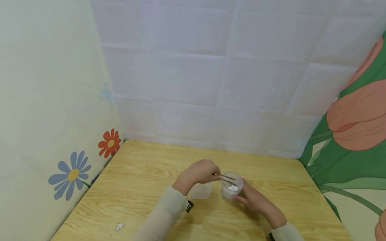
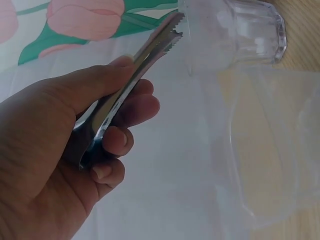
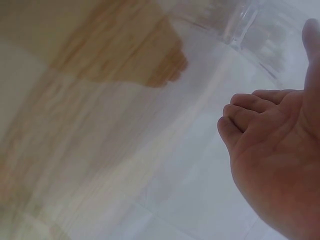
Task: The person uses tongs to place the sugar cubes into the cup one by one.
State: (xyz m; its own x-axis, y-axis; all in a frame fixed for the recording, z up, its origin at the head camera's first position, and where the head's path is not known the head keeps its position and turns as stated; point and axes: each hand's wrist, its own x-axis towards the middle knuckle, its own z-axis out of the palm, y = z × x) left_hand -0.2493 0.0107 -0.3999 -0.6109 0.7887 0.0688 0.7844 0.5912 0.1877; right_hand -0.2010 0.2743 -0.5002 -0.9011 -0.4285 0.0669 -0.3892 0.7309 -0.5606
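Note:
In the head view a clear cup [image 1: 231,186] stands on the table, with white pieces inside. My left hand [image 1: 200,172] holds small metal tongs [image 1: 228,177] whose two arms reach over the cup's mouth. The left wrist view shows the left thumb and fingers around these tongs [image 2: 125,90], their toothed tips close together beside the clear cup [image 2: 255,35]. At the cup's right side is my right hand [image 1: 254,199], thumb on the near side. In the right wrist view this hand [image 3: 275,150] has its palm exposed and fingers extended near the cup; contact is unclear.
A translucent plastic container [image 1: 201,190] stands left of the cup, under the left wrist. A small white scrap [image 1: 119,226] lies near the table's front left. The wood-grain table [image 1: 144,160] meets a white cloth backdrop [image 1: 187,80] and printed side cloths.

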